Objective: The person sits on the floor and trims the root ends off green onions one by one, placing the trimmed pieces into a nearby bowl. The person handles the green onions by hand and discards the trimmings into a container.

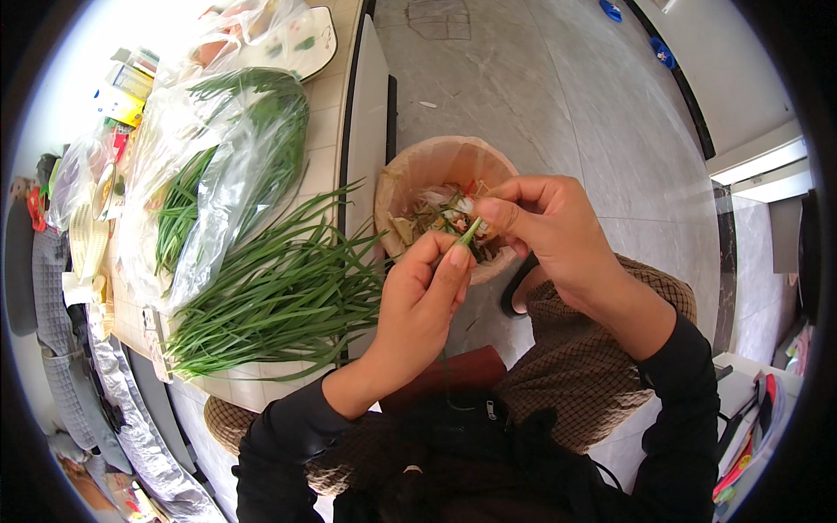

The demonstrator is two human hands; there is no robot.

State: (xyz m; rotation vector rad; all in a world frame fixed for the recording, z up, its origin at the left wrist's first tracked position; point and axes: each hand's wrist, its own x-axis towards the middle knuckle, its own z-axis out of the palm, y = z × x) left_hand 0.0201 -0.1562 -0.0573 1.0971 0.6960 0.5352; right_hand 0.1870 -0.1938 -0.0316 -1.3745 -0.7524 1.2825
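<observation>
Between my two hands, above a lined waste bin [399, 171], is a green chive stalk [469, 233]. My left hand [425, 294] pinches it between thumb and forefinger, lower down. The thumb and fingers of my right hand [549, 225] close on its pale upper end. Scraps of plant matter and crumpled litter [441, 199] lie inside the bin below. To the left, a loose heap of long garlic chives [281, 301] spreads over the tabletop, its ends reaching past the edge. Behind the heap, a clear plastic bag [242, 189] holds more chives.
A floral plate [320, 42] and a bag of produce [229, 42] occupy the table's far end. A phone-like object [155, 343] lies at its near left edge. My checked trouser leg [588, 346] is right of the bin. Blue slippers [662, 53] sit by the far wall.
</observation>
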